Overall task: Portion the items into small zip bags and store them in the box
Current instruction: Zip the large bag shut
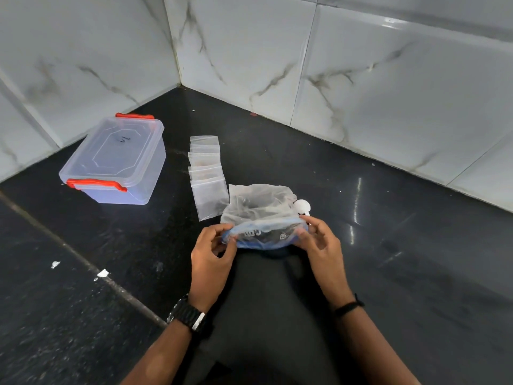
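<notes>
A large clear plastic bag (261,212) with a blue band and dark contents lies on the black counter in front of me. My left hand (211,254) pinches the bag's near left edge. My right hand (319,243) pinches its near right edge. A row of several small empty zip bags (206,168) lies overlapping just beyond the big bag, to its left. The clear storage box (116,162) with orange latches stands at the back left, lid on. A white spoon (302,205) peeks out behind the big bag on its right.
Marble-patterned wall tiles (249,51) close off the counter at the back and form a corner. Small white scraps (102,273) lie on the counter at the left. A seam (83,262) runs diagonally across the counter.
</notes>
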